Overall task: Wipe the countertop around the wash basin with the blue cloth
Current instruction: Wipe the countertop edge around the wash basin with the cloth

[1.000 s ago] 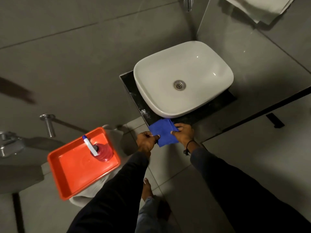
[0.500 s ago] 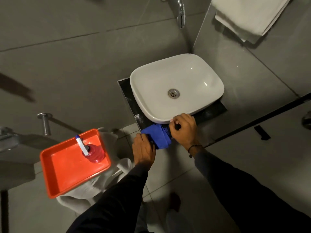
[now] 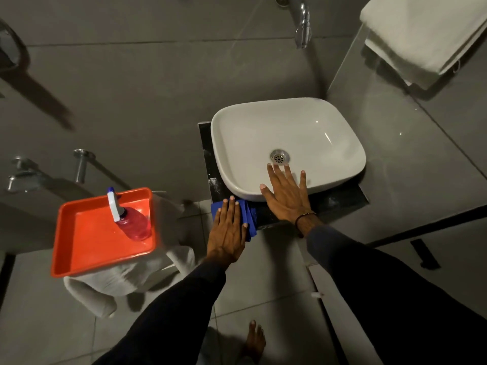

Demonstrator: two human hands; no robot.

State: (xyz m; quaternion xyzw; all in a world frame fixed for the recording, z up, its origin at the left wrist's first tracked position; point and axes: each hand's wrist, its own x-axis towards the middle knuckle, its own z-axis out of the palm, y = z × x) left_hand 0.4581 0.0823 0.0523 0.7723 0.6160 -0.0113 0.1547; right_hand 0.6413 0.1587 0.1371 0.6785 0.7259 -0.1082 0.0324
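Note:
The blue cloth (image 3: 251, 219) lies folded on the front left corner of the black countertop (image 3: 340, 200), its edge hanging slightly over the front. My left hand (image 3: 228, 230) rests flat on top of it, fingers straight, pressing it down. My right hand (image 3: 287, 196) is flat with fingers spread, lying over the front rim of the white wash basin (image 3: 263, 133), fingertips near the drain. White dust marks show on the countertop left of the basin and at the front right.
An orange tray (image 3: 89, 248) holding a red spray bottle (image 3: 133, 223) sits on a white stand to the left. A chrome tap (image 3: 303, 25) hangs above the basin. A white towel (image 3: 421, 30) hangs at top right. My bare foot (image 3: 254, 341) is on the tiled floor below.
Both hands held the cloth at the counter's front edge before. Now my left hand has flattened on top of it and my right hand has let go and spread over the basin rim.

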